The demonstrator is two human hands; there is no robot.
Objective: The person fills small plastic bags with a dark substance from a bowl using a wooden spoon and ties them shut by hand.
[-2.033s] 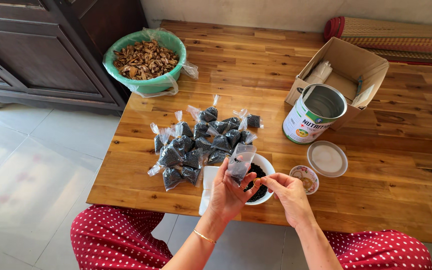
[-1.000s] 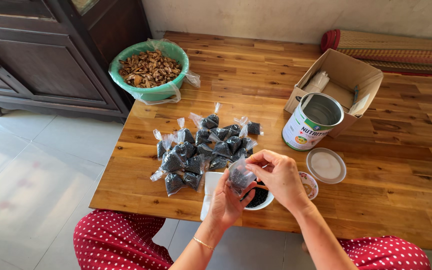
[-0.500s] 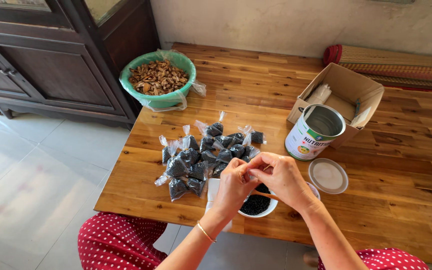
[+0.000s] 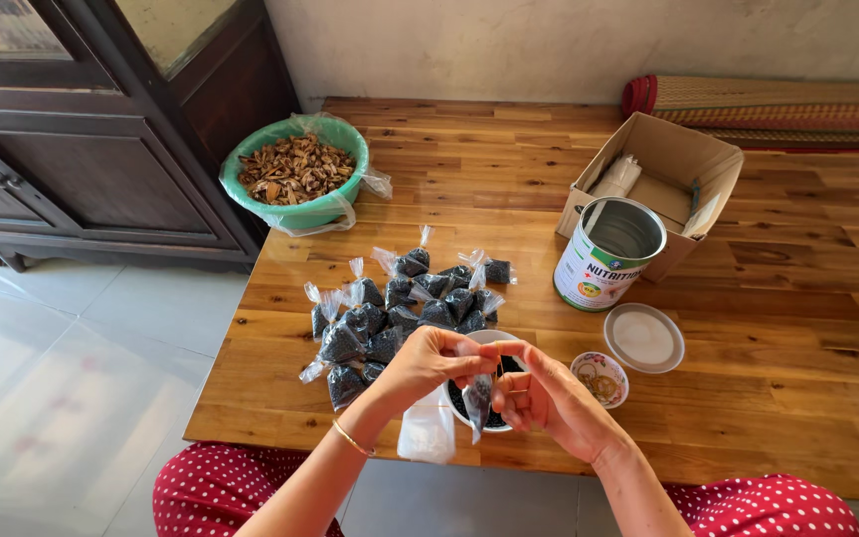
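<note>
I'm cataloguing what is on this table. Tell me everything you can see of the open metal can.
The open metal can stands upright on the wooden table, right against the front of the open cardboard box. It is cylindrical, with a shiny silver rim and bare grey metal inside; as far as the inside shows, nothing is in it. A white printed label with green and orange patches wraps its side. Neither hand touches it. A round pale lid lies flat just in front.

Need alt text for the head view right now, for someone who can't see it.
Both hands, left hand and right hand, pinch a small clear bag of black seeds over a white bowl on a wooden table. A pile of filled bags lies beside an open tin.
</note>
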